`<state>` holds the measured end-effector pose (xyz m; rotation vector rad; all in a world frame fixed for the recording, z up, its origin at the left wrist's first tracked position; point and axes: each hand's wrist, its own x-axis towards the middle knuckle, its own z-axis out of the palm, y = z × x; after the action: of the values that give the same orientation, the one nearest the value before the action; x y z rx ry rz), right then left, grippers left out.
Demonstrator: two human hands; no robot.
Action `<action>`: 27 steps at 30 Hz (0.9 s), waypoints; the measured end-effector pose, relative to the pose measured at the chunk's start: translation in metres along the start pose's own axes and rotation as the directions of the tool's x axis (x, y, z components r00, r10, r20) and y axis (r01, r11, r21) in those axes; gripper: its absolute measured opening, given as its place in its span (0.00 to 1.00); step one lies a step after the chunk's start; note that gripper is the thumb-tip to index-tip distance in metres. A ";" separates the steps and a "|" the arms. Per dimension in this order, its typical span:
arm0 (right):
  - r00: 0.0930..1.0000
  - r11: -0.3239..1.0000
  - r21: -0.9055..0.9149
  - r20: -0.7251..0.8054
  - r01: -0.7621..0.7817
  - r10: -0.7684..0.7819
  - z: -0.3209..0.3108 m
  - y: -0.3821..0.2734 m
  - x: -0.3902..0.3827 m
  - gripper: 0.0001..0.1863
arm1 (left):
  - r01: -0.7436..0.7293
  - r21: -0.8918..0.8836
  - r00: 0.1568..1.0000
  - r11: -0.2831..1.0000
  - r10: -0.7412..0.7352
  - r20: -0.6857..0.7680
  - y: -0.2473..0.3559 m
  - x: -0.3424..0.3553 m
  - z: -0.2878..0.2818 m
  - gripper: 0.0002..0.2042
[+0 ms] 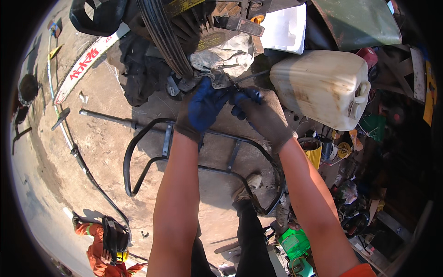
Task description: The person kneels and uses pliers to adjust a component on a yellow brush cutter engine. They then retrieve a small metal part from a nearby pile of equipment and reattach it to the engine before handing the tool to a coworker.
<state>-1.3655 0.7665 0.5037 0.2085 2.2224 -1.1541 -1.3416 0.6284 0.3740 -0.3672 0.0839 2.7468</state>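
Nearest, one bent black metal frame [138, 152] lies on the dirt ground [106, 138]. Beyond it, two gloved hands meet: the left hand [200, 108] and right hand [260, 115] both have fingers pinched on one thin rod [251, 76]. Right of them sits one white jerrycan [323, 87]; farthest, one tyre [161, 32].

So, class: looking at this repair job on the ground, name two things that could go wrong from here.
Both gloved hands, left hand and right hand, work close to the wheel and engine fins, so fingers might get pinched. The black metal frame lies right by the person's shoe, a likely trip hazard.
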 end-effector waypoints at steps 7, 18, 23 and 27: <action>0.999 0.987 0.158 0.041 0.006 -0.012 0.003 0.025 0.026 0.09 | 0.102 -0.203 0.981 0.974 -0.065 0.180 -0.011 0.004 -0.025 0.18; 0.972 0.853 0.485 0.214 -0.190 0.095 0.001 0.018 0.031 0.17 | 0.250 -0.067 0.885 0.966 -0.200 0.421 -0.008 0.032 -0.034 0.17; 0.984 0.595 -0.798 -0.007 0.101 -0.177 0.014 -0.010 0.023 0.20 | 0.005 0.372 0.957 0.928 0.103 -0.270 0.003 0.017 0.018 0.08; 0.998 0.981 -0.193 0.057 0.006 0.005 0.011 -0.022 0.020 0.17 | -0.421 0.884 0.856 0.204 0.411 0.313 0.004 0.016 -0.008 0.06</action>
<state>-1.3855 0.7413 0.5022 0.0931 2.2664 -0.9247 -1.3557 0.6293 0.3625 0.0519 1.9826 2.5495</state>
